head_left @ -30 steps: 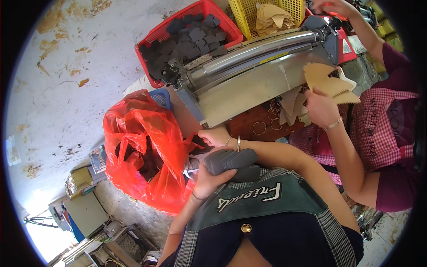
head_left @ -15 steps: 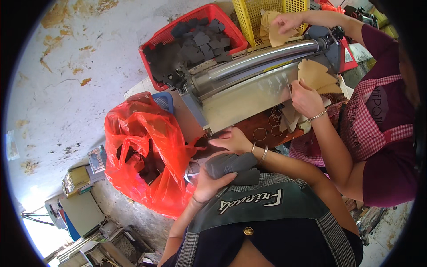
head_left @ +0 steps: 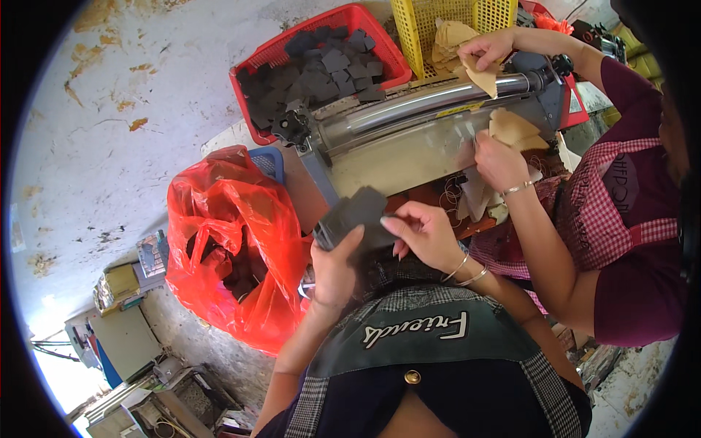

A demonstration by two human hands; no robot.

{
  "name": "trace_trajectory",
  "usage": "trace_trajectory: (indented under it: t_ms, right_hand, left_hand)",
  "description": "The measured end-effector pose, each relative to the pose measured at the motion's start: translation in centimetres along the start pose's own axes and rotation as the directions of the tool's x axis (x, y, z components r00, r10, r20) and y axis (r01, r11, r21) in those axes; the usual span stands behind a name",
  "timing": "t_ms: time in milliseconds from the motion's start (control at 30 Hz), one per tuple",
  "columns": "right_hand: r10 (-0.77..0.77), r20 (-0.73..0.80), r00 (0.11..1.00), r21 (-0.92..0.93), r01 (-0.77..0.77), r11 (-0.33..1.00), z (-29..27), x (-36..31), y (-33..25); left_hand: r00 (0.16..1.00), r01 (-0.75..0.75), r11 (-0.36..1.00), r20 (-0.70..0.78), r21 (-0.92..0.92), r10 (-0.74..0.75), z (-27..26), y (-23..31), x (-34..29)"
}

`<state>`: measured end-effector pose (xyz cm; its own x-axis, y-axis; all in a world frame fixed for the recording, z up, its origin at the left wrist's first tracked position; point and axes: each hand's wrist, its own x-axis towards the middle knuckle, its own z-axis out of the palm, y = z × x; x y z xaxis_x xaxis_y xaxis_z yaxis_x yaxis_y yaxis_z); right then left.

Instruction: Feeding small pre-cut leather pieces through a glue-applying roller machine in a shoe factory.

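My left hand point(head_left: 334, 271) grips a stack of flat dark grey cut pieces point(head_left: 359, 212), thumb on top, in front of the roller machine. My right hand point(head_left: 431, 237), with bracelets on its wrist, pinches the right edge of the stack between thumb and fingers. Whether it has one piece or several is hidden. Just beyond the stack lies the machine's pale feed plate point(head_left: 409, 157) under a long shiny metal roller point(head_left: 431, 98). Left of my hands bulges a red plastic bag point(head_left: 241, 241) with dark contents.
A red basket point(head_left: 405, 69) of loose dark grey pieces stands behind the machine, beside a yellow basket point(head_left: 409, 36) with tan pieces. At the right, a co-worker's hands point(head_left: 504, 160) handle tan pieces point(head_left: 515, 130) over the machine. A blue basket point(head_left: 272, 162) sits behind the bag.
My left hand has raised the stack forward from near the apron and turned it. My right hand has drawn back from the machine's edge to the stack. The co-worker's far hand has lifted a tan piece.
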<state>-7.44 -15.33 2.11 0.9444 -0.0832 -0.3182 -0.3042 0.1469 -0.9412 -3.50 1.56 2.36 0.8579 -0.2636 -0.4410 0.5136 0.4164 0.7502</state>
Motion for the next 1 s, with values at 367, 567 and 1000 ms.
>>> trace_trajectory:
  t_ms: [367, 567, 1000]
  right_hand:
    - [0.195, -0.156, 0.968, -0.121, -0.215, 0.969, -4.5, 4.9, -0.6]
    - [-0.084, -0.225, 0.971, -0.172, 0.045, 0.984, -4.5, 9.1, -1.0]
    - [0.247, 0.040, 0.968, -0.176, -0.237, 0.955, -5.1, 5.0, -2.7]
  left_hand:
    - [0.985, -0.111, 0.994, -0.128, 0.022, 0.113, 0.5, -1.6, 3.9]
    - [0.991, -0.097, 0.995, -0.091, -0.024, 0.094, 2.3, -0.8, 4.0]
    - [0.995, -0.075, 0.997, -0.057, 0.003, 0.076, 0.4, -1.2, 4.0]
